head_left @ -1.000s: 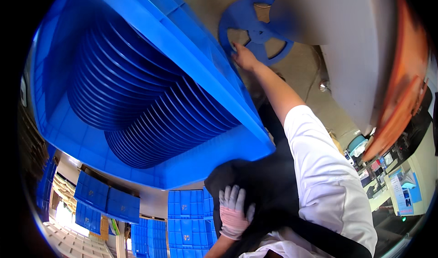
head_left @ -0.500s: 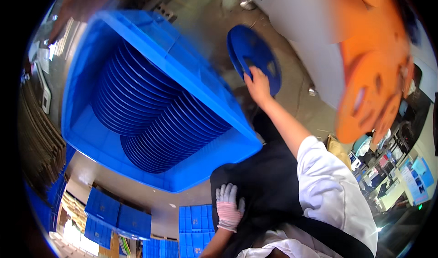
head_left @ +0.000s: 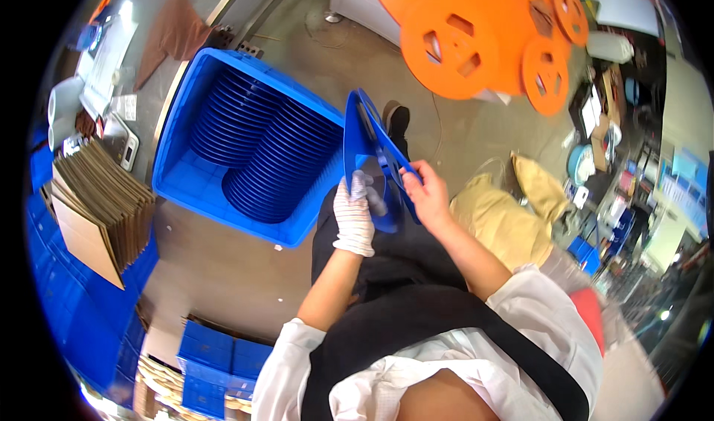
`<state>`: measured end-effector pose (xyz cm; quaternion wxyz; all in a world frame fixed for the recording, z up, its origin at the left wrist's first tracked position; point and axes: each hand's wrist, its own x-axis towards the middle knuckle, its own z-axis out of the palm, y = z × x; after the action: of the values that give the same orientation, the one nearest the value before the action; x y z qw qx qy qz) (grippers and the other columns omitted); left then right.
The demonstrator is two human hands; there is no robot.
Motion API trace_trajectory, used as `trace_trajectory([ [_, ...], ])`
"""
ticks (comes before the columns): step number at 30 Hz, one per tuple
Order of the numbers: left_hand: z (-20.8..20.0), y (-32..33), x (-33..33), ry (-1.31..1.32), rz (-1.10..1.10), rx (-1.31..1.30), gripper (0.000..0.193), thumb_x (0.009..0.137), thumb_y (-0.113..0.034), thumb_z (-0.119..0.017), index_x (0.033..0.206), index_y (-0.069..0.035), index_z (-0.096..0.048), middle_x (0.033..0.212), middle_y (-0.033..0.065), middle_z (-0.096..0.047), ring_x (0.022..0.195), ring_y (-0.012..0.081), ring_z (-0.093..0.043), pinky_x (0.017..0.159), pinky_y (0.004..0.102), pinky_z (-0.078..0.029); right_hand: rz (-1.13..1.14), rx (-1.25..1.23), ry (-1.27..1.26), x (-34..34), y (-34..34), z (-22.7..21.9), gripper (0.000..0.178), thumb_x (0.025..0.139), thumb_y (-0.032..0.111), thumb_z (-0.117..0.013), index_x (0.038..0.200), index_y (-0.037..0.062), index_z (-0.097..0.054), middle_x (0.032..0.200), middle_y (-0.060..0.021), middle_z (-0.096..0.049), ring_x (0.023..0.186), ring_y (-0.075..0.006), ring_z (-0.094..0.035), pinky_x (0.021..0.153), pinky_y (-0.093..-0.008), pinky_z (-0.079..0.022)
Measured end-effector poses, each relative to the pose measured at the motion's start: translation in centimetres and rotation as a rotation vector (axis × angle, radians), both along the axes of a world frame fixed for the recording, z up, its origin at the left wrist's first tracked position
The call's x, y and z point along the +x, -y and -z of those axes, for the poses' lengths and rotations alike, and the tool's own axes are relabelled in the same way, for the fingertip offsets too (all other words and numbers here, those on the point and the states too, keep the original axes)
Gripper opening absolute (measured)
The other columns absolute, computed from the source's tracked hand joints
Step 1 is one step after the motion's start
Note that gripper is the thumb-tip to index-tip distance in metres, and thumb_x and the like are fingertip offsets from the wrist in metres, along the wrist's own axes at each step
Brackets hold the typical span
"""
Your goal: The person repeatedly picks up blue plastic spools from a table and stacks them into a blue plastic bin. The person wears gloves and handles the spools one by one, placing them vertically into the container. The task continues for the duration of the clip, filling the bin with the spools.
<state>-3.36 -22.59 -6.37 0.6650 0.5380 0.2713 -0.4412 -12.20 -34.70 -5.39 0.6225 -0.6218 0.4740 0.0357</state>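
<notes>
Between my hands is a blue plastic reel (head_left: 352,142), its two thin round sides with cut-outs seen nearly edge-on. My left hand (head_left: 355,216), in a whitish knit glove, has its fingers closed round the lower edge of the left side. My bare right hand (head_left: 428,195) pinches the rim of the right side, with the thumb on top. Just left of the reel stands a big blue crate (head_left: 216,209). Packed upright inside it are two rows of dark blue discs (head_left: 279,164), which look like more such reels.
Large orange discs with cut-outs (head_left: 448,49) stand ahead on the right. Stacked cardboard sheets (head_left: 104,205) lie on blue crates (head_left: 97,294) at left. Tan sacks (head_left: 498,224) rest on the floor to my right. More blue crates (head_left: 216,358) stand at lower left.
My right hand has brought the blue reel back toward my body. My left hand has risen from my lap and taken hold of it. The view has swung, so the crate looks smaller.
</notes>
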Motion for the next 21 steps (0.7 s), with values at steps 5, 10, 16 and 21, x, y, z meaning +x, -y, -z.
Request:
trace_trajectory([
  [5, -8.5, -0.3, -0.3, -0.182, 0.229, -0.209, 0.030, 0.097, -0.035, -0.061, 0.085, -0.009, -0.055, 0.049, -0.0081, -0.030, 0.038, 0.0033, -0.023, 0.037, 0.0215, -0.018, 0.301, 0.241, 0.088, -6.3, 2.5, -8.0, 0.039, 0.102, 0.039, -0.050, 0.101, 0.0025, -0.064, 0.063, 0.0028, -0.046, 0.050, -0.0048, -0.039, 0.044, -0.0206, -0.031],
  [10, -12.5, 0.4, -3.3, -0.347, 0.504, -0.378, 0.029, 0.098, -0.033, -0.060, 0.084, -0.008, -0.057, 0.049, -0.0071, -0.032, 0.036, 0.0040, -0.022, 0.037, 0.0218, -0.017, 0.363, 0.375, 0.110, -14.5, 3.6, -15.4, 0.048, 0.101, 0.047, -0.047, 0.101, 0.0016, -0.063, 0.059, 0.0029, -0.042, 0.048, -0.0050, -0.037, 0.041, -0.0215, -0.030],
  [16, -16.3, -0.8, -8.8, 0.014, 0.674, -0.314, 0.028, 0.100, -0.033, -0.056, 0.084, -0.010, -0.057, 0.048, -0.0076, -0.032, 0.036, 0.0045, -0.024, 0.036, 0.0211, -0.019, 0.548, 0.107, -0.052, -32.8, 3.2, -16.5, 0.048, 0.102, 0.049, -0.044, 0.100, 0.0046, -0.061, 0.052, 0.0077, -0.033, 0.043, -0.0031, -0.028, 0.039, -0.0218, -0.024],
  [21, -15.5, 1.1, -17.5, -0.237, 0.701, -0.613, 0.025, 0.101, -0.032, -0.053, 0.089, -0.010, -0.058, 0.056, -0.0063, -0.038, 0.042, 0.0073, -0.033, 0.038, 0.0241, -0.026, 1.289, 0.011, 0.092, -48.0, 1.7, -18.2, 0.051, 0.097, 0.057, -0.049, 0.096, 0.0073, -0.062, 0.058, 0.0046, -0.042, 0.045, -0.0060, -0.038, 0.041, -0.0218, -0.030],
])
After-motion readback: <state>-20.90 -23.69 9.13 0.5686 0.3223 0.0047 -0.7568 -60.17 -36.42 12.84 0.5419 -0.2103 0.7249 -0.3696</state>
